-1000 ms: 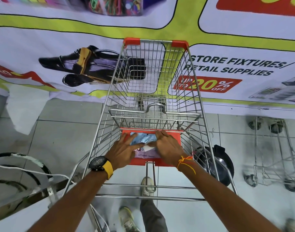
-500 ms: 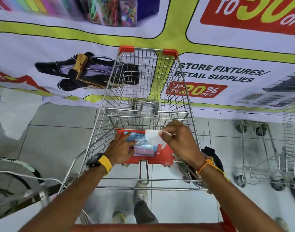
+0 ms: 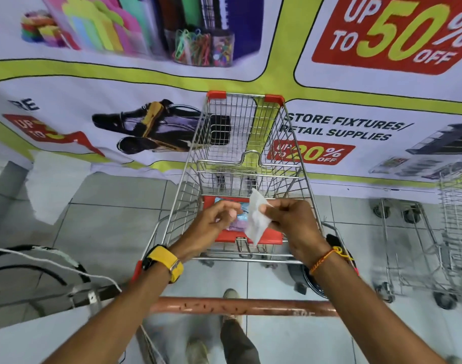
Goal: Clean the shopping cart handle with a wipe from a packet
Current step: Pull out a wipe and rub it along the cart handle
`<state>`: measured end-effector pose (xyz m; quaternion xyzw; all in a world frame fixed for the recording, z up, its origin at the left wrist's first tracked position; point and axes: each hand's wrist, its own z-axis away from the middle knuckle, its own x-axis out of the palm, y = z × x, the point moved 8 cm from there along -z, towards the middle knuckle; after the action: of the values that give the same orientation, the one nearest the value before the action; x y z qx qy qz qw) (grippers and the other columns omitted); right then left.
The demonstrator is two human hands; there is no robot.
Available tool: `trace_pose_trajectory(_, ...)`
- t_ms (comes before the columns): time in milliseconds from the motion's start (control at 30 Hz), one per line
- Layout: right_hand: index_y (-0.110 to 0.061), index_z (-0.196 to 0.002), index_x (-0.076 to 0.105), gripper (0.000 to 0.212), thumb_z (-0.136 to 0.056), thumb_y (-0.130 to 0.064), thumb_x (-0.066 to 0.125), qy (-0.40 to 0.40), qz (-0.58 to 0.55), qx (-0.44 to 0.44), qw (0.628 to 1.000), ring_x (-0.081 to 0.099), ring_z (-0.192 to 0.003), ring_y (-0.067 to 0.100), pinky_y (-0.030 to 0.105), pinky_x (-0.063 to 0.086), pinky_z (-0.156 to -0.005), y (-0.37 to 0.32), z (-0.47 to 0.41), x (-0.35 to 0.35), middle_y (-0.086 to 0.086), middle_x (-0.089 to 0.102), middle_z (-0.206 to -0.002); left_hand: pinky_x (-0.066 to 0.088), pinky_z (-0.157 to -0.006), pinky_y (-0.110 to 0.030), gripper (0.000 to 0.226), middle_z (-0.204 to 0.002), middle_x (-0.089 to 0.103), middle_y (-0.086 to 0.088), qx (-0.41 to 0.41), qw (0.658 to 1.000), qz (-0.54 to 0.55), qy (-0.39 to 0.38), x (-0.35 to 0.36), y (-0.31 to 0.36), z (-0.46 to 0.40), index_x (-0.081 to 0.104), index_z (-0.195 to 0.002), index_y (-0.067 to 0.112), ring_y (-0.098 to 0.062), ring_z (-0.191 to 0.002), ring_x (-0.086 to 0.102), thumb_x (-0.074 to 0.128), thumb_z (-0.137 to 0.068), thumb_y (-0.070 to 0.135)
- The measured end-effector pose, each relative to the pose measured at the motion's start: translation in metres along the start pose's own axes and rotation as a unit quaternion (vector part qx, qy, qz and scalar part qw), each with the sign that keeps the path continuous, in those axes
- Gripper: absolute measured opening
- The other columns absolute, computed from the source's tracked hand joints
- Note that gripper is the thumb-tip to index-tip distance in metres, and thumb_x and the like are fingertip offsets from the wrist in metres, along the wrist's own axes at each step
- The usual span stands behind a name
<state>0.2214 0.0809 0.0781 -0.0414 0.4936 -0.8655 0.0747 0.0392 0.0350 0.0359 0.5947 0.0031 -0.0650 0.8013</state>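
head view: right hand [image 3: 290,222] has pulled the wipe [image 3: 256,219] clear of the packet [image 3: 234,215], pinching it; left hand [image 3: 211,224] loosely curled, empty; handle [image 3: 240,307] comes next.

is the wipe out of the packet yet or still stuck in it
Out. The wipe hangs free, pinched by the right hand, clear above the packet lying on the cart's red seat flap.

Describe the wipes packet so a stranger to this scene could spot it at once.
Start at the wire shopping cart facing the sale banner. At its near end a red child-seat flap lies flat, and the wipes packet rests on it between the two hands. It is the only soft, pale blue and lilac pouch there, unlike the loose white wipe pinched in the right hand.
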Motion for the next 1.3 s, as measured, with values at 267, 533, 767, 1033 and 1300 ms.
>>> trace_pose_trajectory(267,0.006,-0.087,0.066,0.014,-0.087,-0.005,0.075,0.044,-0.080,-0.014,0.996,0.065,-0.059,0.017,0.021,0.053,-0.045,-0.001,0.065,0.021,0.014,0.066,-0.073,0.057,-0.083,-0.030,0.021,-0.094,0.074,-0.002,0.061,0.997,-0.038,0.035,0.014,0.048,0.079,0.070,-0.095,0.017,-0.012,-0.085,0.068,0.081,-0.079,0.022)
trace_pose_trajectory(533,-0.009,-0.058,0.062,0.032,-0.082,-0.015,0.083,0.080,-0.018,-0.052,0.995,0.063,-0.050,0.018,0.023,0.053,-0.044,-0.003,0.109,0.024,0.009,0.065,-0.058,0.060,-0.079,-0.028,0.021,-0.092,0.078,-0.002,0.077,0.995,-0.022,0.059,0.016,0.057,0.116,0.075,-0.094,0.017,-0.012,-0.082,0.072,0.080,-0.080,0.031)
trace_pose_trajectory(767,-0.011,-0.062,0.061,0.031,-0.082,-0.017,0.083,0.073,0.053,-0.066,0.994,0.070,-0.057,0.022,0.027,0.054,-0.046,-0.002,0.127,0.020,0.013,0.070,-0.064,0.060,-0.069,-0.026,0.007,-0.084,0.078,-0.006,0.093,0.993,-0.034,0.069,0.013,0.057,0.125,0.076,-0.089,0.015,-0.018,-0.075,0.072,0.072,-0.088,0.021)
trace_pose_trajectory(1033,0.000,-0.093,0.075,0.012,-0.088,-0.011,0.076,-0.094,0.176,-0.046,0.979,0.063,-0.074,0.012,0.023,0.050,-0.071,0.012,0.145,0.012,0.006,0.072,-0.083,0.052,-0.068,-0.016,0.007,-0.088,0.072,0.004,0.068,0.993,-0.084,0.048,-0.014,0.034,0.139,0.067,-0.088,0.029,-0.004,-0.080,0.066,0.063,-0.094,0.028)
trace_pose_trajectory(1300,-0.015,-0.073,0.076,0.035,-0.099,-0.036,0.062,-0.111,0.546,-0.100,0.824,0.066,-0.072,0.009,0.032,0.051,-0.068,0.032,0.140,0.014,-0.002,0.075,-0.073,0.041,-0.058,-0.004,0.016,-0.069,0.064,0.016,0.029,0.972,-0.229,-0.050,0.001,0.012,0.144,0.070,-0.083,0.016,0.013,-0.062,0.057,0.060,-0.094,0.010)
